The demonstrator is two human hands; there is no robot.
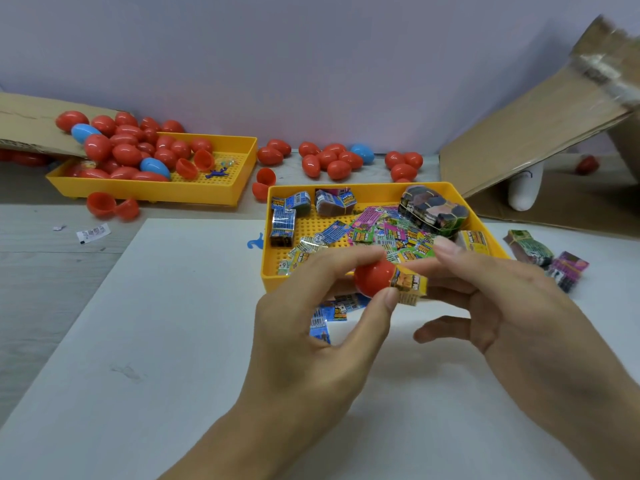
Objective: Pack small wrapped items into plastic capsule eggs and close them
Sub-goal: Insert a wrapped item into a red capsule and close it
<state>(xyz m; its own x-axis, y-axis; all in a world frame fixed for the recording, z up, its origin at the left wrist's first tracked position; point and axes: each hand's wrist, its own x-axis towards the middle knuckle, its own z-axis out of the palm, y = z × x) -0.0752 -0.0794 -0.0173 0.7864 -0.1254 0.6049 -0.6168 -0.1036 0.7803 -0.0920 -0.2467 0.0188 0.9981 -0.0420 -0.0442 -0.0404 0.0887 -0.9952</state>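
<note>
The left hand (311, 313) is pinching a red plastic capsule egg half (374, 277) between thumb and forefinger, just in front of the near yellow perforated plastic tray (268, 244). A small yellow wrapped item (408, 284) is sticking out of the half's open end; how deep it is sitting is hidden. The right hand (502, 306) is touching that item with curled fingers, though its grip is hard to make out. A blue wrapped packet (322, 315) is lying partly hidden under the left hand. Loose wrapped packets (381, 233) are filling the tray. Behind the tray, closed red and blue eggs (332, 159) are lying on the counter (138, 341), beside a second yellow tray (221, 192) holding more.
</note>
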